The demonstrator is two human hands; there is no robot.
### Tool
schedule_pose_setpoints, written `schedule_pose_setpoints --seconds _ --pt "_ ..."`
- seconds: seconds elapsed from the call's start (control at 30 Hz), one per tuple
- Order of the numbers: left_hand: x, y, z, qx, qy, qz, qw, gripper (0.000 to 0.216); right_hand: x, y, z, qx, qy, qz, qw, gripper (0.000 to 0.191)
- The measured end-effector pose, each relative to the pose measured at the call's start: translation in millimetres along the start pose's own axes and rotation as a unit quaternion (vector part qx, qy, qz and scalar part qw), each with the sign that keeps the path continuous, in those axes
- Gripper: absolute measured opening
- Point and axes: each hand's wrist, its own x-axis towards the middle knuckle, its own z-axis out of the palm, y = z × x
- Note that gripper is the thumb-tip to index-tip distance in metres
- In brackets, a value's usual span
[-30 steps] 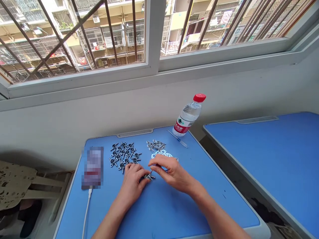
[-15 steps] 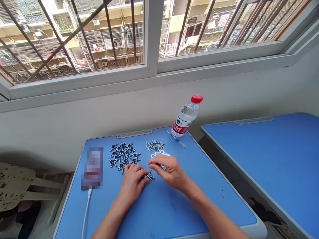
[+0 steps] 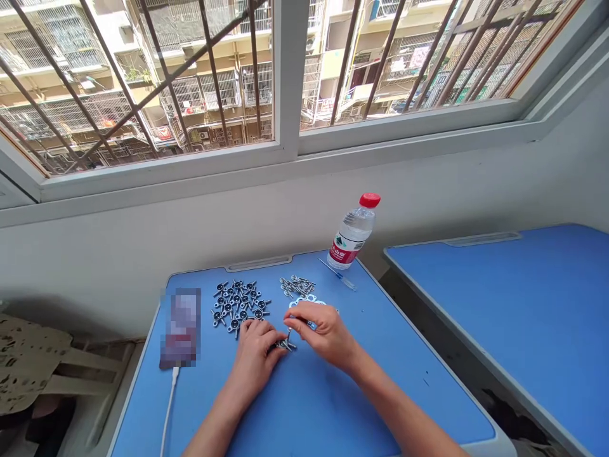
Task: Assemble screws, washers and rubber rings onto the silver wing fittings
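Barred window (image 3: 285,76) fills the far side, w/ a white wall under it. Blue bench (image 3: 309,406) sits front & centre, a 2nd blue bench (image 3: 514,304) to the right, a gap between them. Both forearms come in from the near edge. Left hand (image 3: 254,355) & right hand (image 3: 323,333) meet mid-bench, almost touching. Water bottle (image 3: 351,238), red cap, stands upright at the far right corner. Phone (image 3: 181,327) lies flat by the left edge, white cable (image 3: 167,412) running off its near end. Cluster of cross-shaped metal pieces (image 3: 239,303) lies just beyond the left hand, approx. a score, looking already put together. Loose metal heap (image 3: 295,285) lies beyond the right hand. White rings (image 3: 309,299) lie between that heap & the right hand, partly hidden by it. Clear thin stick (image 3: 337,274) lies near the bottle's base. Small metal piece (image 3: 285,344) lies on the bench between the two hands. Left fingers (image 3: 266,336) are curled, thumb & forefinger tips pinching it down. Right thumb & forefinger are pressed together on what looks like a thin pin (image 3: 288,332) standing over the piece, though it's too small to be sure. Judging by the spread, most of the batch is done, one piece is in hand, and only small heaps of loose parts are left.
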Motion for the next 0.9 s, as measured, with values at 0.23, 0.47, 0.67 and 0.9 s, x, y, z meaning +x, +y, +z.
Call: schedule_pose_setpoints --seconds 0.23,0.47,0.67,0.9 --pt "0.2 0.6 -0.6 0.010 -0.004 -0.003 1.000 0.013 -0.3 -0.1 1.2 -0.004 -0.005 0.003 1.000 0.030" --pt "-1.1 -1.2 1.0 0.019 0.001 0.007 1.000 0.009 -0.5 -0.3 4.3 0.005 -0.003 -0.008 1.000 0.030" --pt "-1.0 -3.6 2.2 0.025 0.004 0.010 1.000 0.011 -0.7 -0.8 7.6 0.011 0.007 -0.010 1.000 0.028" --pt "-0.5 -3.4 -1.1 -0.001 -0.012 -0.013 1.000 0.013 -3.7 -1.1 8.7 0.064 0.058 0.027 0.996 0.022"
